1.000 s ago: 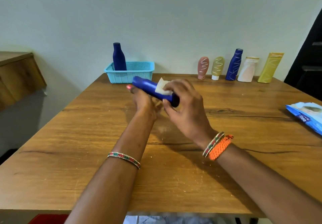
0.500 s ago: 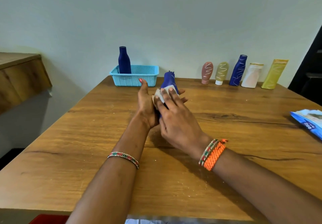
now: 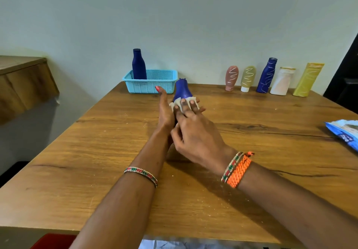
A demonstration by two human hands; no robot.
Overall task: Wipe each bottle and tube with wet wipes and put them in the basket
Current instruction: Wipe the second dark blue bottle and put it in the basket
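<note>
One blue bottle (image 3: 139,64) stands in the basket (image 3: 153,86); a second bottle (image 3: 182,90) is mid-wipe above the table (image 3: 96,151), left hand (image 3: 165,111) cradling it, right hand (image 3: 195,132) pressing the wipe (image 3: 177,104) round it; five items (image 3: 267,76) at the wall apparently remain.

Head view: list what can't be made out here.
- Blue bottle in hand: lower half hidden by the wipe, left hand and right hand.
- Left hand's fingers: mostly behind the bottle, so its grip is unclear.
- Wipes pack: cut off by the right edge.
- Basket: floor hidden by its front wall.
- Labels on the row of five by the wall: too small.
</note>
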